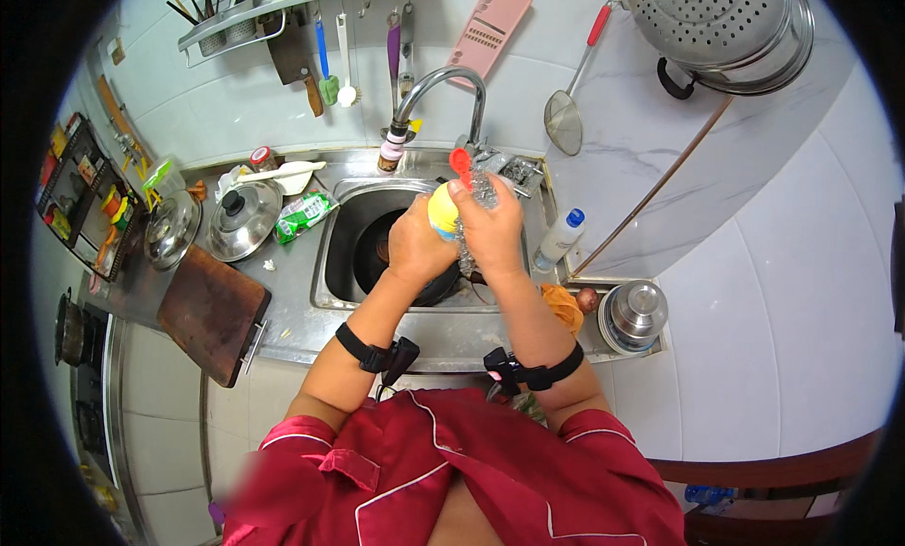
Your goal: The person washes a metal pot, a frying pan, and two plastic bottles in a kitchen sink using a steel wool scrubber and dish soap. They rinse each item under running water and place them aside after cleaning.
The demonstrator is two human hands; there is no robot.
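Note:
Both my hands are raised together over the stainless steel sink (327, 266). My left hand (418, 243) is closed around a yellow container (442, 208) with a patch of blue, probably a bottle. An open red flip cap (461, 160) sticks up beside my right thumb. My right hand (497, 224) grips a steel wool scourer (483, 190), pressed close to the yellow container; strands of it hang below the fingers. Below them a black wok (368, 263) lies in the sink, partly hidden by my hands and forearms.
The chrome faucet (442, 76) arches behind the sink. A bottle with a blue cap (558, 240) and an orange cloth (563, 307) are at right, near stacked bowls (638, 309). On the left lie a cutting board (212, 312), a pot lid (244, 221) and a green packet (304, 216).

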